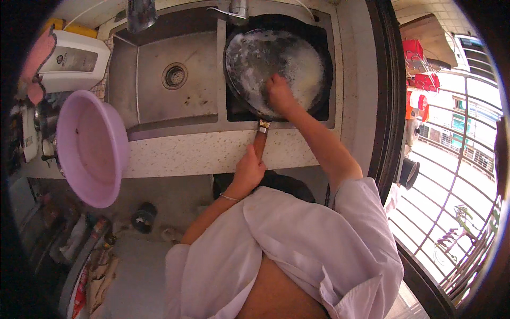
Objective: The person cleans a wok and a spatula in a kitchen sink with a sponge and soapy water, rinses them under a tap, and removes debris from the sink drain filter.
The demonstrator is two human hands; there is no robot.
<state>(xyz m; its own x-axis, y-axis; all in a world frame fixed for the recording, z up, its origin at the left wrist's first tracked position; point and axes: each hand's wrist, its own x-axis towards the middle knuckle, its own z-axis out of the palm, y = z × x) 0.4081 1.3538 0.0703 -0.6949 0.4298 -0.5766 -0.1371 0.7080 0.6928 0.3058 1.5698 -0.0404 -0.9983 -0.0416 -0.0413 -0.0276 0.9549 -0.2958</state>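
Note:
A dark frying pan (pixel 318 95) sits over the right basin of a steel sink, its inside coated with white suds (pixel 255 60). My left hand (pixel 250 169) grips the pan's brown wooden handle (pixel 260 144), which reaches over the counter's front edge. My right hand (pixel 281 93) is inside the pan with its fingers curled down against the soapy surface. Whether those fingers hold a scrubber or cloth is hidden. Beyond the pan stands a chrome faucet (pixel 239 12), its lever turned to the left.
The left steel basin (pixel 159 99) has a round drain strainer (pixel 174 76). A purple plastic basin (pixel 92 149) leans tilted over the counter's left front edge. Behind it is a white appliance (pixel 73 60) with a pink cover. A dark window frame (pixel 384 79) borders the counter on the right.

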